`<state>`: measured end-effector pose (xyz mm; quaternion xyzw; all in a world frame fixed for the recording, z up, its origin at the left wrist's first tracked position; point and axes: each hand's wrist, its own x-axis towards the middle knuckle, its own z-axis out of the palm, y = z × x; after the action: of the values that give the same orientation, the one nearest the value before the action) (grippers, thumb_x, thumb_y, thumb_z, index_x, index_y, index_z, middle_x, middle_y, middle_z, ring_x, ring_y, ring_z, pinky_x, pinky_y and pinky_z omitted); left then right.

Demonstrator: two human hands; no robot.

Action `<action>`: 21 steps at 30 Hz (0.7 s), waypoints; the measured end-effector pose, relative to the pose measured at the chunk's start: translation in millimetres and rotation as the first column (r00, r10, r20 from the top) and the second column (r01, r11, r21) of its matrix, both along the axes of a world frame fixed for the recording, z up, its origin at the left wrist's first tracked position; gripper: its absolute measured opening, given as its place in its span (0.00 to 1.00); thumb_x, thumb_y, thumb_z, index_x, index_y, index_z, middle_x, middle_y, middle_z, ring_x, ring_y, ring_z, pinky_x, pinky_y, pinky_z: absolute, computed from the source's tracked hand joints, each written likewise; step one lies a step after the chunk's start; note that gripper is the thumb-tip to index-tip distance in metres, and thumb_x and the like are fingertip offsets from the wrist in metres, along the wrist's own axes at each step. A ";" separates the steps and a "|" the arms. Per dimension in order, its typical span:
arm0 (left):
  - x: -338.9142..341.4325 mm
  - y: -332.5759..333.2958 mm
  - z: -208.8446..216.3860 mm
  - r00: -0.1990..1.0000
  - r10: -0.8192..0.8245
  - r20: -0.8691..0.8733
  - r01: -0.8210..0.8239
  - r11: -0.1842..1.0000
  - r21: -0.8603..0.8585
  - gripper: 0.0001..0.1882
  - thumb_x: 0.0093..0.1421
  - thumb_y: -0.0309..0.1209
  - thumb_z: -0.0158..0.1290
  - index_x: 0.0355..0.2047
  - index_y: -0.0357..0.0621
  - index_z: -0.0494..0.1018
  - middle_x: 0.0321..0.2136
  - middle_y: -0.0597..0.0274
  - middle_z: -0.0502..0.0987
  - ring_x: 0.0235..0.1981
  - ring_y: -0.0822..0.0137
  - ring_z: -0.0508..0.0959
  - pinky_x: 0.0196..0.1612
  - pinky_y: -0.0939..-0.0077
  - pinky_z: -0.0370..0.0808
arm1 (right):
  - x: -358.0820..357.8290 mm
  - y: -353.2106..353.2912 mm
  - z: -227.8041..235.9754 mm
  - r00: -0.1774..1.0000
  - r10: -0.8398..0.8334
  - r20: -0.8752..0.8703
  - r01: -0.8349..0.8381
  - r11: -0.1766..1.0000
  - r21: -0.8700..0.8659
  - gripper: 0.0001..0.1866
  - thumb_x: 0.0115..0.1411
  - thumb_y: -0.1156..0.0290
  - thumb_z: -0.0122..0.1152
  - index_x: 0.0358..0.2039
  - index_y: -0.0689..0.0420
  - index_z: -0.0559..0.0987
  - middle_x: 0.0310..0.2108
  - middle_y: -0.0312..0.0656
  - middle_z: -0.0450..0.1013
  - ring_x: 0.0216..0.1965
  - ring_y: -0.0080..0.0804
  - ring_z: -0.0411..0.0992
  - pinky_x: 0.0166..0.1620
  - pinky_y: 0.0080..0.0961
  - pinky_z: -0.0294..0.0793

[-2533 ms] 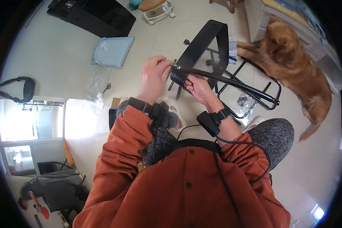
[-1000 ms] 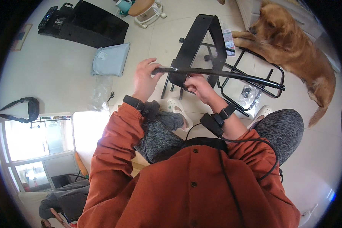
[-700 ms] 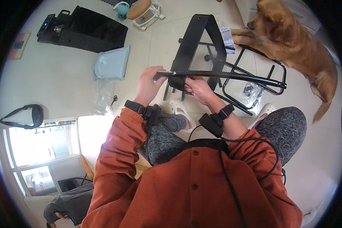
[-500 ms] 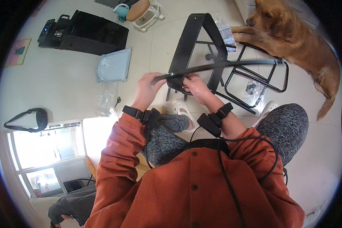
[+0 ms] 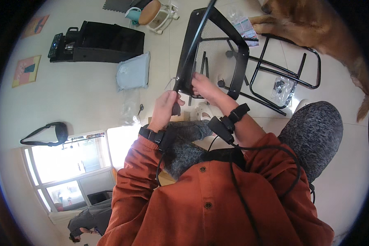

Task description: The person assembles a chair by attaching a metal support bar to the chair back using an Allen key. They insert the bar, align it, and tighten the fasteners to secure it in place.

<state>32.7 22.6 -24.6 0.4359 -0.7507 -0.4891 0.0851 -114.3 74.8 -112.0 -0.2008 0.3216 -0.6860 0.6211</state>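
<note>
A black mesh basket (image 5: pixel 238 39) with a solid rim stands tilted in front of me. A long black metal bar (image 5: pixel 197 37) lies along its left side, rising to the top edge of the view. My left hand (image 5: pixel 164 107) is closed round the bar's lower end, where it meets the basket corner. A thin silvery bent rod, perhaps a hex key (image 5: pixel 170 81), sticks out at that corner. Inside the same corner, my right hand (image 5: pixel 208 88) has its fingers bent together against the basket wall; whatever they pinch is hidden.
To the right, a black tubular frame (image 5: pixel 255 80) and a clear bag of small black parts (image 5: pixel 281 88) lie on the floor. A brown dog (image 5: pixel 311 24) rests beyond them. A pale blue parcel (image 5: pixel 133 73), a black cabinet (image 5: pixel 110 43) and scissors (image 5: pixel 141 108) are on the left.
The bar has swung from lying across the basket to running upward along its left side. My left hand has dropped lower with its end. My right hand remains at the inner corner.
</note>
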 end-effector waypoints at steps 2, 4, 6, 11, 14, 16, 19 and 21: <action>-0.2 5.0 -1.8 0.999 0.037 -0.030 -0.036 0.998 0.046 0.17 0.66 0.40 0.39 0.34 0.38 0.69 0.24 0.62 0.75 0.19 0.78 0.69 0.22 0.84 0.66 | -5.5 4.3 0.7 0.998 0.039 0.040 -0.037 0.998 -0.046 0.12 0.63 0.68 0.40 0.43 0.56 0.71 0.22 0.27 0.64 0.17 0.15 0.57 0.21 0.14 0.55; -1.7 10.2 -2.1 0.994 0.079 -0.081 -0.072 0.993 0.090 0.17 0.65 0.41 0.40 0.33 0.39 0.69 0.25 0.61 0.75 0.22 0.77 0.71 0.24 0.82 0.67 | -11.7 10.1 -1.1 0.990 0.128 0.060 -0.121 0.987 -0.105 0.13 0.62 0.67 0.42 0.45 0.58 0.68 0.24 0.27 0.62 0.21 0.12 0.57 0.22 0.11 0.54; -4.3 16.1 -1.9 0.985 0.148 -0.087 -0.135 0.981 0.139 0.17 0.65 0.41 0.40 0.34 0.39 0.69 0.25 0.60 0.75 0.25 0.74 0.73 0.28 0.80 0.68 | -10.7 11.0 -1.9 0.989 0.117 0.092 -0.101 0.981 -0.166 0.14 0.61 0.69 0.42 0.46 0.59 0.67 0.23 0.26 0.60 0.20 0.11 0.54 0.21 0.11 0.51; -15.3 33.9 1.0 0.945 0.302 -0.129 -0.257 0.924 0.285 0.17 0.64 0.42 0.41 0.35 0.38 0.67 0.26 0.59 0.74 0.31 0.66 0.75 0.38 0.75 0.71 | -0.6 4.1 -10.3 1.000 0.019 0.008 -0.018 0.993 -0.115 0.16 0.58 0.70 0.48 0.46 0.59 0.69 0.33 0.34 0.69 0.31 0.19 0.66 0.31 0.15 0.66; -23.1 44.3 2.4 0.912 0.378 -0.161 -0.292 0.872 0.394 0.17 0.65 0.42 0.41 0.36 0.38 0.66 0.27 0.58 0.74 0.34 0.64 0.75 0.43 0.71 0.71 | 5.1 0.5 -13.5 1.000 -0.029 -0.004 0.028 0.996 -0.080 0.16 0.58 0.69 0.49 0.46 0.59 0.69 0.33 0.33 0.69 0.30 0.18 0.65 0.32 0.15 0.65; -28.4 49.3 4.7 0.885 0.432 -0.172 -0.309 0.824 0.475 0.17 0.65 0.42 0.40 0.36 0.38 0.66 0.28 0.57 0.74 0.36 0.63 0.75 0.45 0.68 0.71 | 6.9 -1.1 -12.8 0.998 -0.066 -0.011 0.065 0.996 -0.064 0.15 0.58 0.70 0.51 0.45 0.59 0.70 0.33 0.34 0.70 0.31 0.18 0.67 0.32 0.16 0.67; -35.7 54.5 7.9 0.875 0.457 -0.162 -0.309 0.783 0.540 0.17 0.66 0.42 0.39 0.37 0.39 0.66 0.31 0.56 0.75 0.38 0.63 0.75 0.46 0.68 0.70 | 7.6 -1.6 -11.0 0.997 -0.079 0.016 0.080 0.995 -0.064 0.14 0.58 0.71 0.51 0.45 0.60 0.71 0.34 0.35 0.72 0.32 0.19 0.68 0.34 0.17 0.69; -39.3 56.3 11.5 0.899 0.421 -0.124 -0.299 0.794 0.529 0.18 0.66 0.44 0.38 0.36 0.40 0.67 0.34 0.56 0.76 0.41 0.62 0.74 0.49 0.66 0.69 | 7.0 -1.3 -11.0 0.997 -0.043 0.064 0.046 0.998 -0.041 0.14 0.58 0.73 0.50 0.45 0.60 0.71 0.34 0.36 0.72 0.33 0.19 0.69 0.35 0.18 0.70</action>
<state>-6.7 78.9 -13.1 0.5174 -0.4860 -0.6881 0.1501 -107.3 73.5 -123.0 -0.1849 0.2919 -0.7123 0.6110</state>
